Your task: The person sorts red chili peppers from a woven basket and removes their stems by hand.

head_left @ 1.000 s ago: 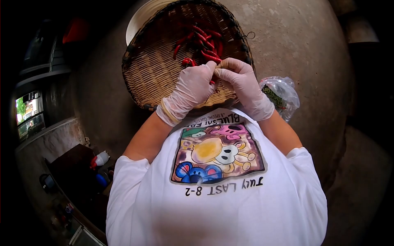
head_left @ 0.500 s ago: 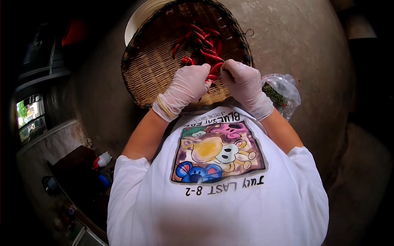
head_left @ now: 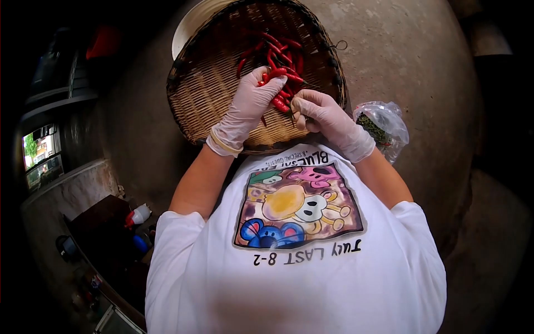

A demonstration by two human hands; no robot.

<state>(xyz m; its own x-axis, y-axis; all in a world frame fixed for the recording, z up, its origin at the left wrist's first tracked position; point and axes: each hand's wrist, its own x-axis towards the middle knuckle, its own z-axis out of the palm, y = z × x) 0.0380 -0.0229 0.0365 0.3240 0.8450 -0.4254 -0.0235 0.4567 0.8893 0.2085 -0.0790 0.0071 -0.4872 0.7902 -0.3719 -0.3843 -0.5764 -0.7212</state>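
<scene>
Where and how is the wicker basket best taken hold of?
Probably by the raised rim, from left and right at once: the wicker basket is wide and open-topped, and the red chillies sit toward its middle, away from both those edges.

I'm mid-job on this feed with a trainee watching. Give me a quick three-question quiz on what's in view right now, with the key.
1. Multiple choice: the left hand holds
A) a spoon
B) red chillies
C) a cup

2. True or false: the clear plastic bag is outside the woven basket.

3. Fill in: the right hand is covered by a thin, whitish ____.

Key: 1. B. 2. True; it is to the right of the basket. 3. Glove.
</scene>
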